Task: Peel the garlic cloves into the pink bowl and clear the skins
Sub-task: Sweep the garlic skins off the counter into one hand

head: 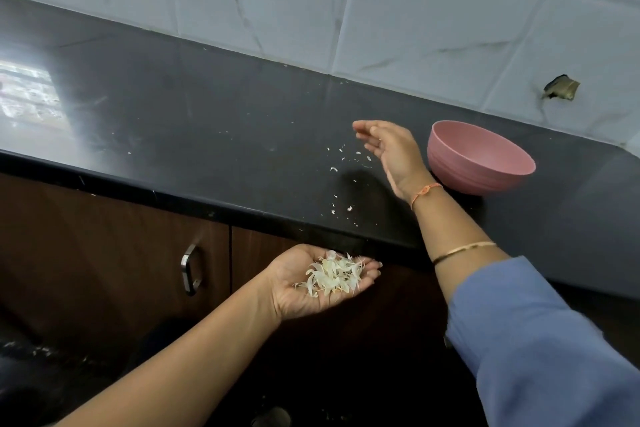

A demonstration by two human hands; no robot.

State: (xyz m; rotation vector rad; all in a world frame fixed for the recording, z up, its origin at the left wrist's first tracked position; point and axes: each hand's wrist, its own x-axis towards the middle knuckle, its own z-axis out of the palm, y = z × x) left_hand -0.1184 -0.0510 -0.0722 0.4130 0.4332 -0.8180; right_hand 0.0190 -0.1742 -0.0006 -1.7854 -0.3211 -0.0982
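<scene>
My left hand (313,282) is held palm up just below the counter's front edge, cupping a heap of pale garlic skins (334,274) on its relaxed fingers. My right hand (388,149) is raised over the black countertop (194,107), fingers loosely extended and holding nothing. Several small scraps of skin (341,180) lie scattered on the counter left of and below that hand. The pink bowl (479,158) stands just right of my right wrist, near the wall. Its inside is hidden from this angle.
A white marble-look tiled wall (381,10) runs behind the counter, with a broken hole (561,88) at the right. Brown cabinet doors with a metal handle (190,269) lie under the counter. The floor below is dark.
</scene>
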